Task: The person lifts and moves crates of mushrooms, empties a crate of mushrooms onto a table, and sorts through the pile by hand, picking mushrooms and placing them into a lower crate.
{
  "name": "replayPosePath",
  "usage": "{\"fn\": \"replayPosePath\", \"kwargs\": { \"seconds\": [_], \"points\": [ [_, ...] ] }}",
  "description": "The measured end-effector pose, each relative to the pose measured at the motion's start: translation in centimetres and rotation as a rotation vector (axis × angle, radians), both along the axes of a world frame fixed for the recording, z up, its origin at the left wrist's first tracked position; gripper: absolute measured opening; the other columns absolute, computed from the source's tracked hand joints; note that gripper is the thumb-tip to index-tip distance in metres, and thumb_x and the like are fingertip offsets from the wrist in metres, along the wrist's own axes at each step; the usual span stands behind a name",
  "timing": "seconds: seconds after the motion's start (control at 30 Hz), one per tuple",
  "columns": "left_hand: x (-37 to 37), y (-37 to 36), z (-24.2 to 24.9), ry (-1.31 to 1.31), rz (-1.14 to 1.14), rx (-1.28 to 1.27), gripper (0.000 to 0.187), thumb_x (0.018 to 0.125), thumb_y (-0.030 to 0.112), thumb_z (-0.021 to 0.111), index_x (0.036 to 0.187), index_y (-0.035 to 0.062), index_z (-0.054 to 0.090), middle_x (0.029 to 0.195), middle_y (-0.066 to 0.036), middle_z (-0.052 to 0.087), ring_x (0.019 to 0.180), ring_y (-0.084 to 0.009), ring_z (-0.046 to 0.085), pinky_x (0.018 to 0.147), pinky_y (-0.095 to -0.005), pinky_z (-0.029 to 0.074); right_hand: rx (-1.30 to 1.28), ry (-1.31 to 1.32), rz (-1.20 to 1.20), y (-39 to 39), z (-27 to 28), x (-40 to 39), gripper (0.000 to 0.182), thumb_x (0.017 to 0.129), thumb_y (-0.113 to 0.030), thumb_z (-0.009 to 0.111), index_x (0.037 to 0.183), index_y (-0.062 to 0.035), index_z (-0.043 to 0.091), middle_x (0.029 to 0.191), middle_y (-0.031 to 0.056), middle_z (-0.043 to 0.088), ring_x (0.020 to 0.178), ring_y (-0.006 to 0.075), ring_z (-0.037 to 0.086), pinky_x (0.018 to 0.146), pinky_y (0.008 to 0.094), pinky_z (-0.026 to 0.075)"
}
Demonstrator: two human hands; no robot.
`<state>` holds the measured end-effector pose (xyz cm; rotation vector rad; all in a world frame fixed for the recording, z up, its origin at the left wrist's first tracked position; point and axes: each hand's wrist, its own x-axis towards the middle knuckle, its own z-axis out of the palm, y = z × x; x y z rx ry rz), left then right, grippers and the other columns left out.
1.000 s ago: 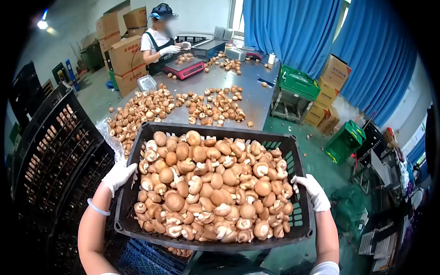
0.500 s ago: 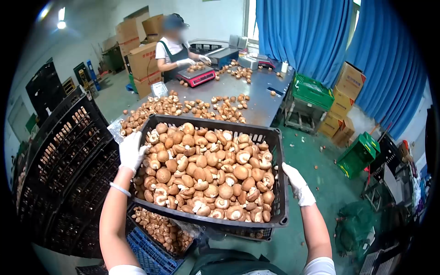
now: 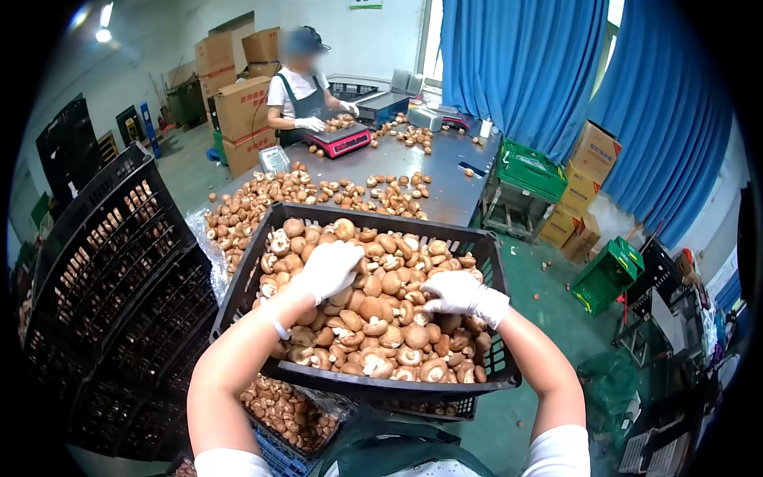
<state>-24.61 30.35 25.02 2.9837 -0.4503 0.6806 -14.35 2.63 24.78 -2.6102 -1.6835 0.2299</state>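
Note:
A black plastic crate [image 3: 381,385] full of brown mushrooms [image 3: 371,308] is in front of me, tilted slightly toward me, its far edge by the metal table. My left hand [image 3: 330,272], in a white glove, lies on the mushrooms left of the middle, its fingers stretched out and partly hidden among the caps. On the right side of the heap is my gloved right hand [image 3: 465,294], thumb and fingers apart and touching mushrooms. Neither hand visibly grips a mushroom.
Loose mushrooms cover part of the metal table [image 3: 453,191]. Across it a co-worker [image 3: 298,91] in white gloves stands at a red scale [image 3: 343,142]. Stacked black crates [image 3: 119,286] rise at left. Below sits another mushroom crate [image 3: 290,409]. Green crates [image 3: 531,171] and cartons stand at right.
Both my hands have left the crate's side rims and moved inward onto the mushrooms. The crate appears slightly turned and farther right in view. The co-worker's hands have shifted near the scale.

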Motion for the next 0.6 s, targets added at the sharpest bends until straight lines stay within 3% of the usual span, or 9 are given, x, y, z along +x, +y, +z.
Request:
{"fn": "replayPosePath", "kwargs": {
  "seconds": [0.07,0.13,0.17,0.23,0.37,0.43,0.5,0.57,0.6],
  "points": [
    [-1.7,1.4,1.9,-0.217,-0.027,-0.192,0.029,0.075,0.017,0.063,0.101,0.0070,0.057,0.095,-0.014,0.060,0.085,-0.0292,0.059,0.072,-0.0381,0.050,0.259,0.037,-0.029,2.7,2.3,0.2,0.036,0.084,-0.041,0.057,0.101,-0.0099,0.062,0.093,0.0123,0.064,0.088,0.0316,0.062,0.077,0.0415,0.049],
    [-5.9,1.9,6.8,-0.104,0.040,-0.585,0.038,0.078,0.018,0.064,0.114,0.0059,0.057,0.102,-0.009,0.058,0.084,-0.0197,0.059,0.069,-0.0283,0.048,0.491,-0.017,0.003,5.8,1.7,1.1,0.034,0.086,-0.038,0.055,0.106,-0.0110,0.062,0.099,0.0118,0.064,0.092,0.0310,0.061,0.079,0.0408,0.049],
    [-7.6,2.5,7.7,-0.226,-0.002,-0.619,0.038,0.080,0.014,0.063,0.116,0.0062,0.057,0.100,-0.007,0.059,0.080,-0.0155,0.056,0.068,-0.0253,0.046,0.593,-0.102,0.044,7.8,0.8,1.5,0.034,0.087,-0.037,0.054,0.108,-0.0114,0.062,0.103,0.0118,0.063,0.094,0.0307,0.060,0.080,0.0405,0.049],
    [-11.2,3.1,7.9,-0.148,0.181,-0.790,0.035,0.078,0.005,0.062,0.113,0.0044,0.058,0.100,-0.007,0.058,0.087,-0.0137,0.057,0.072,-0.0241,0.046,0.410,-0.091,-0.043,11.5,-0.8,2.2,0.033,0.087,-0.035,0.054,0.108,-0.0100,0.061,0.105,0.0119,0.062,0.100,0.0303,0.059,0.082,0.0420,0.049],
    [-15.5,4.3,3.5,-0.183,0.225,-0.959,0.034,0.078,0.003,0.061,0.112,0.0034,0.059,0.107,-0.008,0.058,0.089,-0.0151,0.058,0.076,-0.0262,0.048,0.160,-0.215,-0.075,15.0,-1.8,3.3,0.033,0.087,-0.040,0.054,0.101,-0.0104,0.061,0.098,0.0116,0.063,0.087,0.0298,0.062,0.075,0.0407,0.050],
    [-16.8,3.8,2.6,-0.180,0.245,-1.093,0.033,0.079,0.004,0.061,0.113,0.0019,0.058,0.107,-0.008,0.057,0.093,-0.0153,0.058,0.081,-0.0274,0.048,0.298,-0.088,-0.010,14.3,-0.3,3.7,0.031,0.090,-0.038,0.051,0.100,-0.0114,0.063,0.086,0.0117,0.064,0.082,0.0316,0.062,0.073,0.0406,0.050],
    [-16.9,2.7,2.7,-0.178,0.239,-1.164,0.034,0.080,0.004,0.062,0.113,0.0011,0.057,0.108,-0.009,0.058,0.095,-0.0161,0.059,0.084,-0.0282,0.047,0.454,0.248,-0.027,12.6,2.2,2.2,0.031,0.094,-0.037,0.047,0.104,-0.0115,0.063,0.081,0.0072,0.063,0.075,0.0233,0.062,0.068,0.0342,0.049],
    [-15.7,0.8,3.2,-0.252,0.104,-1.148,0.036,0.079,0.003,0.064,0.114,0.0011,0.057,0.109,-0.011,0.058,0.095,-0.0173,0.059,0.085,-0.0286,0.047,0.623,0.815,-0.023,11.3,4.3,-1.0,0.027,0.096,-0.031,0.045,0.101,-0.0117,0.062,0.081,0.0026,0.063,0.070,0.0140,0.059,0.064,0.0306,0.048],
    [-14.7,-0.3,3.8,-0.274,0.079,-1.059,0.036,0.077,0.004,0.067,0.112,0.0011,0.058,0.108,-0.011,0.060,0.094,-0.0188,0.060,0.085,-0.0294,0.048,0.560,0.837,0.006,10.7,5.8,-2.8,0.025,0.097,-0.027,0.045,0.111,-0.0126,0.059,0.084,-0.0013,0.060,0.068,0.0074,0.051,0.063,0.0240,0.047]
  ]
}}
